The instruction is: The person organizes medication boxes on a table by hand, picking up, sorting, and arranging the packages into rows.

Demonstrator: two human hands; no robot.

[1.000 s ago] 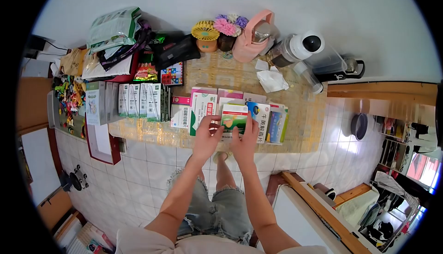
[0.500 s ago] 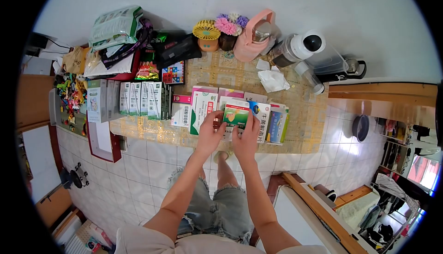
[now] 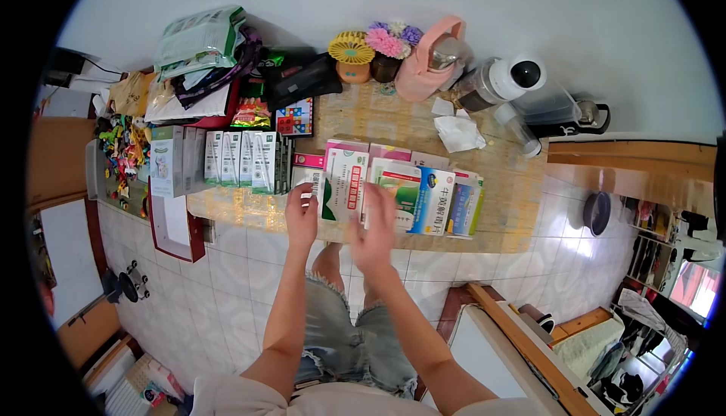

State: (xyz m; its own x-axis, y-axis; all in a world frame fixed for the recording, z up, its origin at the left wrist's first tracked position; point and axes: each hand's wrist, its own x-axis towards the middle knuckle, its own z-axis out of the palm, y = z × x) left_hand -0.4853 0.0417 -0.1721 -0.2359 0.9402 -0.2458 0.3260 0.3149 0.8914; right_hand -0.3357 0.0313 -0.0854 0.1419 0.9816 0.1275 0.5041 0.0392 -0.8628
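My left hand is at the near left of the row of medicine boxes, fingers curled with a gap to the thumb. It overlaps the lower part of a white box with a pink top band; whether it touches is unclear. Beside it stands a white and green box with red lettering. My right hand, smeared by motion, passes in front of that box's right edge. Right of it are a green and orange box, a blue and white box and a blue and green box.
Several white and green boxes stand to the left, above an open red-rimmed box. Along the wall are a yellow fan, flowers, a pink carrier and a white camera. Crumpled tissue lies on the table.
The green and orange box has left my hands and rests among the other boxes. My left hand has moved left; my right hand has drawn down and left. The view has shifted slightly.
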